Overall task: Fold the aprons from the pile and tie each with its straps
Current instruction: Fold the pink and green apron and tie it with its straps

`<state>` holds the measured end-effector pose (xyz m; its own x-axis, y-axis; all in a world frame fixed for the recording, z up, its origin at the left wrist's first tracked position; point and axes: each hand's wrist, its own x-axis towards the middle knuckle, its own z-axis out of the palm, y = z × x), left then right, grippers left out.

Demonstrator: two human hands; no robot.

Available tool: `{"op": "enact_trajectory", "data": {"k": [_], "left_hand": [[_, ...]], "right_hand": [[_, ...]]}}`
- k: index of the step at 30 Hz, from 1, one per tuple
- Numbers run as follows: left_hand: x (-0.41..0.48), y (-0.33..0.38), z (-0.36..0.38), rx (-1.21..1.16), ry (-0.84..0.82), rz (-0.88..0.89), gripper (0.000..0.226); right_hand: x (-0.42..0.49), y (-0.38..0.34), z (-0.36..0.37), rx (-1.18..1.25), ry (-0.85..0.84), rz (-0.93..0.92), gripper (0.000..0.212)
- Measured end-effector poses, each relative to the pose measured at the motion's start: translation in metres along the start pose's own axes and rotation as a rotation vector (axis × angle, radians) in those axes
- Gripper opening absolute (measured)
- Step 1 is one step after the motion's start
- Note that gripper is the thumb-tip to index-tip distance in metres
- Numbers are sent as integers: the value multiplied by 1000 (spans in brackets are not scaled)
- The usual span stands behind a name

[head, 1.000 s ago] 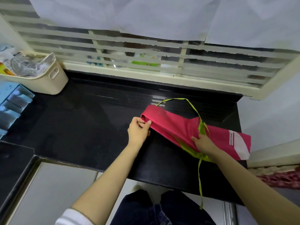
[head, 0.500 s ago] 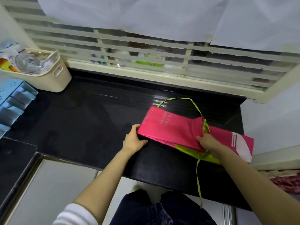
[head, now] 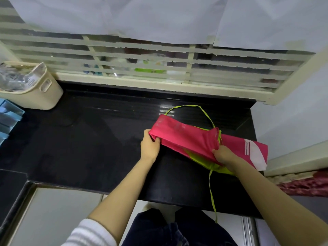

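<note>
A pink apron (head: pixel 188 137), folded into a long strip, lies on the right part of the black counter (head: pixel 88 139). It has lime green straps: a neck loop (head: pixel 204 112) arcs behind it and one strap (head: pixel 212 192) hangs over the counter's front edge. White markings show at its right end (head: pixel 253 153). My left hand (head: pixel 150 146) grips the strip's left end, lifted slightly. My right hand (head: pixel 223 155) pinches the front edge of the pink fold near the middle, above a green layer.
A cream basket (head: pixel 44 93) with plastic packets stands at the back left. Blue plastic trays (head: pixel 8 119) sit at the left edge. A slatted window (head: pixel 159 68) runs behind the counter. A patterned red cloth (head: pixel 305 187) lies lower right.
My left hand has taken hold of the strip's left end and raised it. My right hand has shifted to the front edge of the fold and lifts it.
</note>
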<state>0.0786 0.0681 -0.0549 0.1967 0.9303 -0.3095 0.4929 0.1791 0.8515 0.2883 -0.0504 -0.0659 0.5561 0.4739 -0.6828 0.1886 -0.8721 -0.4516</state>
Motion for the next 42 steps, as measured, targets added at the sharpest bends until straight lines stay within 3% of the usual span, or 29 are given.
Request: {"op": "enact_trajectory", "data": {"k": [7, 11, 16, 20, 22, 25, 28, 30, 35, 38, 42], "left_hand": [[-5, 10, -22, 139, 50, 386, 26], [-3, -5, -61, 311, 81, 532, 33], [-4, -43, -114, 753, 147, 554, 32], [-17, -77, -124, 1118, 91, 457, 31], [-21, -88, -119, 1193, -20, 420, 43], [-26, -84, -102, 1178, -234, 339, 56], [-30, -67, -79, 1017, -227, 375, 53], [-32, -57, -58, 942, -325, 365, 57], [-34, -57, -18, 1076, -603, 190, 84], [-35, -57, -13, 1122, -622, 194, 90], [-41, -42, -4, 998, -519, 269, 77]], "right_hand": [[-1, 0, 0, 265, -53, 81, 36], [-4, -15, 22, 249, -55, -1, 38], [-8, -31, 41, 113, -18, -126, 42], [-5, -33, 51, 31, -51, -158, 43], [-6, -33, 52, 6, -33, -178, 41], [-5, -30, 51, 16, -29, -196, 40], [-6, -28, 52, -12, -21, -237, 33], [-9, -28, 54, -44, -16, -283, 27], [-11, -22, 41, -140, 31, -386, 26], [-7, -7, 26, -208, 44, -380, 28], [-5, 0, 20, -263, 54, -395, 20]]}}
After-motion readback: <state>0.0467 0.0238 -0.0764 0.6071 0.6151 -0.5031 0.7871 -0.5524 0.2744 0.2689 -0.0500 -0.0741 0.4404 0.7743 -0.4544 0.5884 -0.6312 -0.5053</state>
